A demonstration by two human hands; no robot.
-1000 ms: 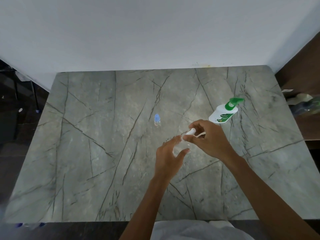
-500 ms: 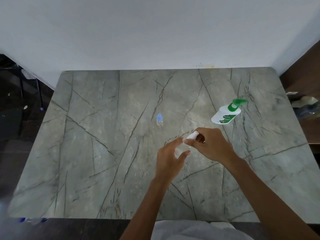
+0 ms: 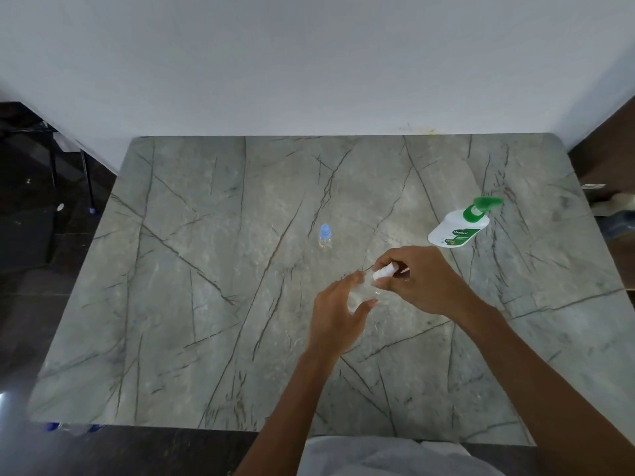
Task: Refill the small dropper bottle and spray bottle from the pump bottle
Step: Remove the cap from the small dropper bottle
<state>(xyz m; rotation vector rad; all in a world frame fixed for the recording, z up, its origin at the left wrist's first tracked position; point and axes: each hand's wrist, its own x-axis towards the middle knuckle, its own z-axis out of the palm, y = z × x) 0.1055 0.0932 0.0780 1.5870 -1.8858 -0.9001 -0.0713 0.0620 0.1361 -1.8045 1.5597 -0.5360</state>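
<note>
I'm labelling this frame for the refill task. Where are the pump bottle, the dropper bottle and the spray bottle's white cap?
pump bottle (image 3: 454, 231), head view, white body.
dropper bottle (image 3: 325, 232), head view, blue cap.
spray bottle's white cap (image 3: 385, 271), head view, cap's side.

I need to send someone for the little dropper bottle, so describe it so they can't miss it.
On the grey veined stone table, look near the middle, beyond both hands. The dropper bottle stands alone there: tiny, clear, with a pale blue cap, unlike the much larger white pump bottle with its green top off to the right.

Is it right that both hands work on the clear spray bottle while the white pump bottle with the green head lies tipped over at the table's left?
Not quite: the head view shows the white pump bottle with the green head at the table's right, not left.
</note>
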